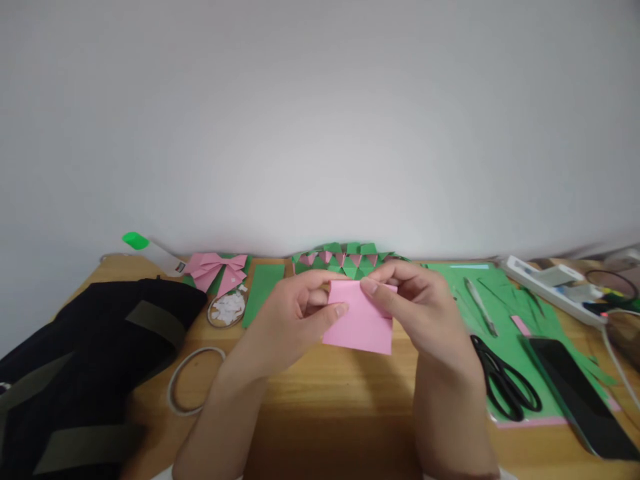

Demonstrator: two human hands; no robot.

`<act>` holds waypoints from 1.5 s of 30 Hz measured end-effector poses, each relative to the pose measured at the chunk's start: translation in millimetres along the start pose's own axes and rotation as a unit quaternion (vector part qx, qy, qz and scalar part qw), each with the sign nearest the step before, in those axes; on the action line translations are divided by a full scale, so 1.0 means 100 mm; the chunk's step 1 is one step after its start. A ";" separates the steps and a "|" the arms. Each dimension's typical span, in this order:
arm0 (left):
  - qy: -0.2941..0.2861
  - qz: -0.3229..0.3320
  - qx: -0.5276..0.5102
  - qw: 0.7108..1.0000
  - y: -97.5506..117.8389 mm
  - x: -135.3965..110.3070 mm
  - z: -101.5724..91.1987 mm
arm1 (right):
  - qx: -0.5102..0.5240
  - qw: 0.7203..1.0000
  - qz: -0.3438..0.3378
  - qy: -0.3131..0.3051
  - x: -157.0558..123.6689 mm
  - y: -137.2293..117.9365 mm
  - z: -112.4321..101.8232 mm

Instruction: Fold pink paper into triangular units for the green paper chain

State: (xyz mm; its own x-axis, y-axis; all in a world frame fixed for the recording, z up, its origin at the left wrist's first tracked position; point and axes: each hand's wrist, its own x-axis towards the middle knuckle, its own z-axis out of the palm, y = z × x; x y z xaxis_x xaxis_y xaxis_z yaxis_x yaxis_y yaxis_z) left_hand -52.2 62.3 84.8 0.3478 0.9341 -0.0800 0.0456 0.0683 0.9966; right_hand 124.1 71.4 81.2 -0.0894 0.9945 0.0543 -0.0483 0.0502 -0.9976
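Both of my hands hold a small pink paper sheet (361, 323) just above the wooden table (325, 393). My left hand (295, 320) pinches its left upper edge, thumb on the front. My right hand (417, 310) grips the top right corner with fingers curled. The sheet hangs down toward me, its top edge between my fingertips. Right behind the sheet, against the wall, lies a folded pink-and-green paper piece (345, 257).
A black bag (85, 360) fills the left side, with a tape ring (193, 380) beside it. A pink paper bow (217, 270), a green-capped glue bottle (153, 252) and green paper (263, 287) lie at the back left. At right are black scissors (505, 383), a phone (575, 393), a green mat (505, 313) and a power strip (555, 283).
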 end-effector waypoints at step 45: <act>0.047 -0.029 -0.098 0.994 -0.07 0.08 0.15 | 0.059 0.997 0.034 0.027 0.05 0.01 0.00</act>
State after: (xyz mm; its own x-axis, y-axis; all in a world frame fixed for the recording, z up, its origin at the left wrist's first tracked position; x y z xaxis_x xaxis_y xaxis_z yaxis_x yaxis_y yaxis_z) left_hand -36.1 64.0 77.4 0.2608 0.9544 -0.1453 -0.1235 0.1822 0.9755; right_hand 123.8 76.1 80.1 -0.0433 0.9989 -0.0193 -0.1599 -0.0260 -0.9868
